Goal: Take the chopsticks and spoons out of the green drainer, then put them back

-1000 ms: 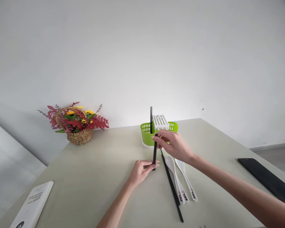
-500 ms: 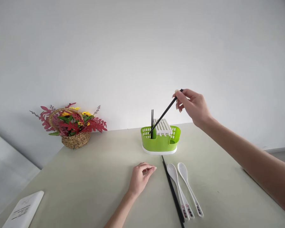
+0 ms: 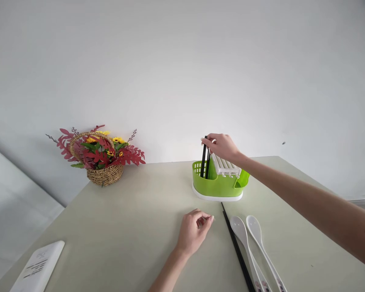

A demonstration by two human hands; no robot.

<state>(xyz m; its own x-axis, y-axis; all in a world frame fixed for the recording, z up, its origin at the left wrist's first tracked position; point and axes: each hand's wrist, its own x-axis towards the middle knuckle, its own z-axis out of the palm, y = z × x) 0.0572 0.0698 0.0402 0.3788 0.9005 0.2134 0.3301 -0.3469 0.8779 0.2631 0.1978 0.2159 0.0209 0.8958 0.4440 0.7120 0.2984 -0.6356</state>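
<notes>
My right hand [image 3: 220,145] pinches the upper ends of black chopsticks [image 3: 203,157], which stand nearly upright in the left compartment of a green cutlery holder [image 3: 214,187]. Other dark chopsticks [image 3: 208,164] stand close beside them; the fingers partly hide their tops. A white slatted rack [image 3: 226,164] sits tilted across the middle of the holder. My left hand [image 3: 194,230] rests on the table in front of the holder, fingers curled toward the thumb, with nothing visible in them. Right of it lie more black chopsticks [image 3: 237,247] and several white spoons [image 3: 255,228].
A wicker basket [image 3: 106,175] of artificial red and yellow flowers stands at the back left by the wall. At the front left lies a white, flat box-like object [image 3: 38,265] with dark printed lines. The pale table [image 3: 134,227] meets the wall behind the holder.
My right hand has moved down and left, bringing the chopsticks from a slant to nearly upright in the holder. My left hand keeps its curled pose. The whole view has shifted slightly.
</notes>
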